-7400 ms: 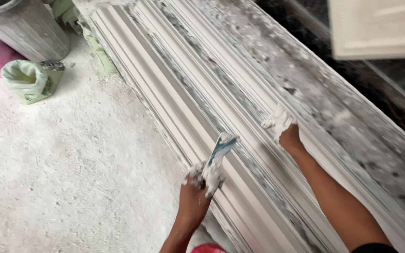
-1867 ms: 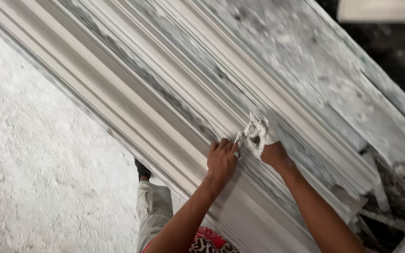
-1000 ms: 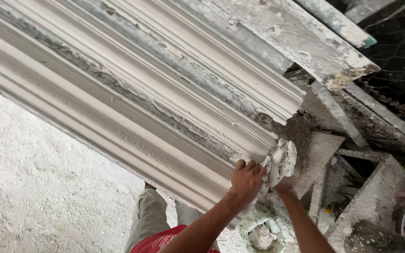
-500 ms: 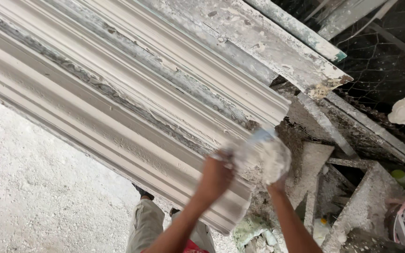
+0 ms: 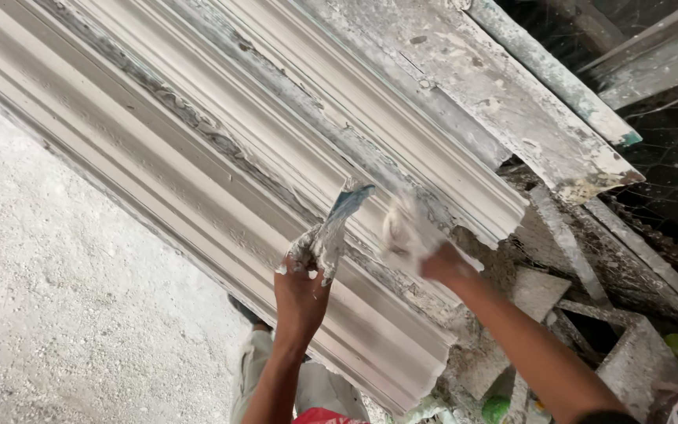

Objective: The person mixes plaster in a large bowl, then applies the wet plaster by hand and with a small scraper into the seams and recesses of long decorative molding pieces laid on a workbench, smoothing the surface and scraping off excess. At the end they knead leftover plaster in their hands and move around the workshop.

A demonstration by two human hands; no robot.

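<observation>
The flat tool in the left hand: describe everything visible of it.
The scraper is a narrow flat blade, blue-tinted at its upper tip and caked with white plaster lower down. It tilts up and to the right. The left hand grips its lower end; the tip lies over the long ribbed white moulding. Whether it touches cannot be told.

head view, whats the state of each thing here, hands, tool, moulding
left hand: closed around a scraper, caked in white plaster
scraper: held upright, blade smeared with plaster
right hand: on the moulding, blurred, plaster-covered; cannot tell if it grips anything
moulding: long, ridged, lying diagonally, plaster-coated and patchy
floor: dusted white
</observation>
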